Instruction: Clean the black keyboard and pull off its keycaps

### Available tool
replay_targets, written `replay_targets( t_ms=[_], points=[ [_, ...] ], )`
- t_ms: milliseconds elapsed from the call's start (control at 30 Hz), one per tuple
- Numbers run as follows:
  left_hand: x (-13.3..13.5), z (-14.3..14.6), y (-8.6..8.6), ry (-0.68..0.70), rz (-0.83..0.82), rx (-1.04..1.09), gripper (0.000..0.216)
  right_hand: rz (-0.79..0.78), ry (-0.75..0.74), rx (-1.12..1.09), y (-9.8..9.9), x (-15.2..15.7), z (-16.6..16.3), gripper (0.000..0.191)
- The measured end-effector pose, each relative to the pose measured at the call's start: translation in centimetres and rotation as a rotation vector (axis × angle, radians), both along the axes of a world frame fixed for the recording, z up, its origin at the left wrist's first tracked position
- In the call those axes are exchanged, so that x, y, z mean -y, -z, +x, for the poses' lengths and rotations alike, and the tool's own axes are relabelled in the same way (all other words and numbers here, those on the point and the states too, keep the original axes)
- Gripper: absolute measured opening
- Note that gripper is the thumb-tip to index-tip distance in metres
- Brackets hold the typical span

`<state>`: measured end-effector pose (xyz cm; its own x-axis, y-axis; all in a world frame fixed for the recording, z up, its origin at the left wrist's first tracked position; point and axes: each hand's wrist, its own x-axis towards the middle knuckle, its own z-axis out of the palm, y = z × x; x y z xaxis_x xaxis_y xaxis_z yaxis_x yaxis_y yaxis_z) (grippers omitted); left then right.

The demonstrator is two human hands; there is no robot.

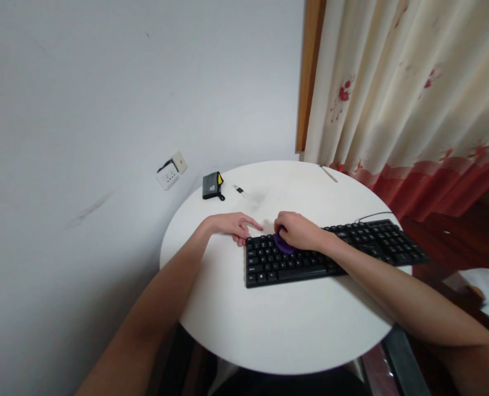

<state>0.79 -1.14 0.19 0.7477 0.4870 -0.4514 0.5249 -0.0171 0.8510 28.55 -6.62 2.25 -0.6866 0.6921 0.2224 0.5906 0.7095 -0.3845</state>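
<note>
Mostly, the round white table (244, 335) is taken up by a black full-size computer keyboard (297, 273) lying near the middle and running off to the right, where its far corner juts past the rim. A purple, soft-looking piece (284, 243) sits on the left part of its keys. The right hand (300, 230) has its fingers curled closed around that piece, hiding much of it, and the right forearm crosses the board, blocking some keys. The left hand (236, 224) is empty beside the keyboard's upper left corner, index finger stretched out, the others loosely bent.

Beyond the hands lie a dark zip pouch (210, 186) with a yellow edge, a small black part with thin pale ends (240, 190) and, by the far rim, a slim stick-like tool (329, 174). A black cable (375, 214) trails behind the keyboard. A white wall socket (168, 175) and a floral curtain (393, 99) stand behind.

The pouch bears a pale label, too small to read; the key legends are likewise illegible.
</note>
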Motion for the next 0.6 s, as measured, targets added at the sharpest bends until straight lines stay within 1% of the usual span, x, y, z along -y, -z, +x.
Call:
replay_targets(
  t_ms=[100,167,300,367,400,433,467,500,600],
  points=[
    [0.2,0.1,-0.1,-0.011,0.014,-0.015,0.061,-0.016,-0.155,-0.007,0.0,2.0,-1.2,0.025],
    [0.2,0.2,-0.1,-0.01,0.015,-0.007,0.061,-0.054,-0.301,-0.03,-0.2,3.6,-2.0,0.024],
    [0.3,0.2,-0.2,-0.001,0.004,0.012,0.06,-0.228,-0.638,-0.064,-1.0,6.1,-2.8,0.025],
    [0.3,0.2,-0.3,0.004,0.007,0.014,0.06,-0.315,-0.756,-0.058,-1.4,6.5,-2.8,0.025],
    [0.4,0.2,-0.3,0.006,0.009,0.012,0.06,-0.336,-0.783,-0.058,-1.6,6.5,-2.7,0.025],
    [0.4,0.2,-0.4,0.006,0.01,0.007,0.06,-0.339,-0.779,-0.064,-1.9,6.3,-2.4,0.025],
    [0.4,0.2,-0.4,0.001,0.015,0.0,0.06,-0.326,-0.742,-0.075,-2.1,5.9,-2.1,0.025],
    [0.4,0.3,-0.4,-0.007,0.021,-0.013,0.06,-0.297,-0.67,-0.084,-2.2,5.4,-1.7,0.025],
    [0.2,0.3,-0.2,-0.045,0.038,-0.068,0.049,-0.162,-0.34,-0.031,-2.3,3.4,-0.3,0.023]
  ],
)
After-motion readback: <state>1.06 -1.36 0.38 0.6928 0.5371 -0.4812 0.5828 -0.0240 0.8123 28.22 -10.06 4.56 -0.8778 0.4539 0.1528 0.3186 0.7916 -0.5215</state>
